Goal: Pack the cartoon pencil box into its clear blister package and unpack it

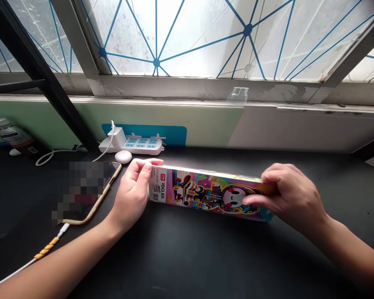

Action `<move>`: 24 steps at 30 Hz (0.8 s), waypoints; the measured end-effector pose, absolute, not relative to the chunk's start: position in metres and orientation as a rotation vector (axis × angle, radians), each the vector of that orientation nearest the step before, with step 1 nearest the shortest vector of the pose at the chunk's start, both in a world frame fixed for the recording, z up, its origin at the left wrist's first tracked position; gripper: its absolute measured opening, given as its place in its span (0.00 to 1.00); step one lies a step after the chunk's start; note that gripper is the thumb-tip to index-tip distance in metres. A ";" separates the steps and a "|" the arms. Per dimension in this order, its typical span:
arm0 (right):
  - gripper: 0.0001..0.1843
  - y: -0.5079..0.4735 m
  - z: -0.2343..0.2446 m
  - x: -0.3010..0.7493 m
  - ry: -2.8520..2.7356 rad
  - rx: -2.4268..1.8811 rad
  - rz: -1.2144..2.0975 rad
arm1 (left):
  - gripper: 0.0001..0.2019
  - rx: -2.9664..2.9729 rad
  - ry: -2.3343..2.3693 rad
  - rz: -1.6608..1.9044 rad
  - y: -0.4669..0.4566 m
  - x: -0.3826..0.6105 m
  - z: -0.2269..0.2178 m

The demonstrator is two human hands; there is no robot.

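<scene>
Nearest on my feed, an orange-wrapped white cable runs up to a phone, which crowds the space just beside my left hand. That hand pinches the label end of a colourful pencil box; my right hand clasps the other end, thumb across the printed front. I can't tell whether the box touches the black desk. Beyond it I see a rounded white object, then a power strip with a plugged-in charger. Far left, a bottle sits past a slanting black bar; a patterned window closes the view.
</scene>
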State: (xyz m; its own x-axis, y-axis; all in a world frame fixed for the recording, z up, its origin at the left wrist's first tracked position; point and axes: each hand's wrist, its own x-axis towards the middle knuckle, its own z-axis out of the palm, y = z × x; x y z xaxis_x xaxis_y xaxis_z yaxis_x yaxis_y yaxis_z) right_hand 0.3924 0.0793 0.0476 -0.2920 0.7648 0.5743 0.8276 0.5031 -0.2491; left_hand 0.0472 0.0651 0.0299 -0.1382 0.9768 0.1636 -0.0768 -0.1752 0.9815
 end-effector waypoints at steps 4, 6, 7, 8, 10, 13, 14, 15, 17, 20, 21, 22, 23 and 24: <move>0.19 0.066 0.050 0.392 -2.182 -1.098 -0.388 | 0.15 1.277 1.045 1.574 0.056 0.048 0.036; 0.13 0.060 0.050 0.386 -2.266 -0.879 -0.499 | 0.19 1.341 1.034 1.564 0.055 0.045 0.037; 0.10 0.058 0.049 0.383 -2.307 -0.776 -0.536 | 0.21 1.375 1.034 1.548 0.056 0.042 0.037; 0.08 0.057 0.048 0.379 -2.343 -0.698 -0.560 | 0.21 1.401 1.032 1.529 0.057 0.039 0.037; 0.07 0.055 0.045 0.372 -2.400 -0.638 -0.576 | 0.18 1.430 1.016 1.496 0.059 0.033 0.038; 0.03 0.055 0.040 0.368 -2.409 -0.698 -0.591 | 0.14 1.506 1.062 1.481 0.061 0.028 0.041; 0.03 0.056 0.039 0.367 -2.408 -0.737 -0.573 | 0.14 1.561 1.100 1.460 0.061 0.028 0.043; 0.08 0.056 0.038 0.368 -2.408 -0.788 -0.543 | 0.14 1.630 1.145 1.422 0.061 0.028 0.045; 0.18 0.057 0.036 0.368 -2.429 -0.898 -0.471 | 0.13 1.819 1.232 1.276 0.062 0.028 0.047; 0.26 0.059 0.032 0.370 -2.563 -0.989 -0.415 | 0.13 2.141 1.324 0.952 0.066 0.029 0.046; 0.27 0.059 0.030 0.370 -2.620 -1.001 -0.407 | 0.17 2.227 1.339 0.821 0.068 0.028 0.044; 0.27 0.060 0.029 0.370 -2.668 -1.013 -0.397 | 0.22 2.288 1.344 0.695 0.069 0.028 0.042; 0.27 0.060 0.028 0.370 -2.698 -1.026 -0.380 | 0.28 2.324 1.342 0.581 0.071 0.027 0.040; 0.27 0.060 0.028 0.370 -2.710 -1.040 -0.350 | 0.33 2.338 1.335 0.487 0.072 0.026 0.038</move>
State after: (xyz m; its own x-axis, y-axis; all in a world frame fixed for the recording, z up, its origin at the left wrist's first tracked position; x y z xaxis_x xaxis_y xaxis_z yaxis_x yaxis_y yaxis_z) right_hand 0.3701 0.0603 0.0282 -0.7262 0.6257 0.2849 0.6775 0.7216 0.1420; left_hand 0.0258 0.0723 0.0382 0.4821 0.8705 0.0989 0.7301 -0.4616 0.5039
